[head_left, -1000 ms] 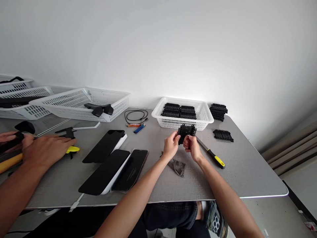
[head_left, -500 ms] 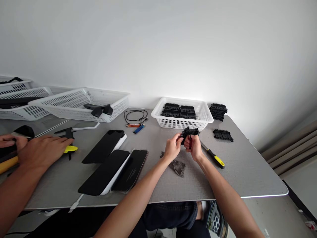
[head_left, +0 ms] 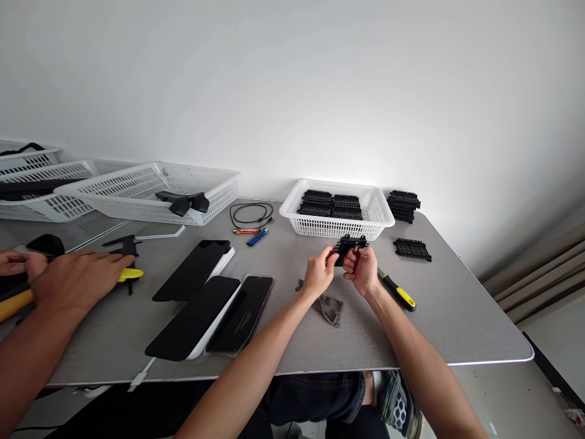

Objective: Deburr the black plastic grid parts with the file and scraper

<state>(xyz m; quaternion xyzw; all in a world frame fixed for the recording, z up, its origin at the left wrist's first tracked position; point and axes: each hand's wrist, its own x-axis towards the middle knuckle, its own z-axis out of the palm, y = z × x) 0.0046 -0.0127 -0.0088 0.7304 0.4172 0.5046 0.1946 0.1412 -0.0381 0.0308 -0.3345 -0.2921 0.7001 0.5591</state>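
Note:
My left hand point(head_left: 319, 273) and my right hand point(head_left: 363, 272) meet above the grey table point(head_left: 439, 317). Between them I hold a small black ribbed plastic part point(head_left: 348, 246), tilted nearly flat. My left fingers pinch its left end. In my right hand there is also a small dark red tool point(head_left: 356, 261) pressed against the part. Just behind stands a white basket point(head_left: 336, 227) with stacks of the same black parts. A yellow-handled file point(head_left: 397, 291) lies on the table right beside my right hand.
More black parts lie at the back right, a stack point(head_left: 403, 206) and a flat one point(head_left: 412, 249). A grey rag point(head_left: 329, 306), black panels point(head_left: 205, 305), a cable point(head_left: 250, 214) and lighters point(head_left: 257, 237) lie nearby. Another person's hands point(head_left: 73, 277) work at the far left beside white baskets point(head_left: 150, 190).
The black part has tipped from upright to nearly flat, and my right hand shifted slightly right with the red tool now showing. The other person's hands barely moved.

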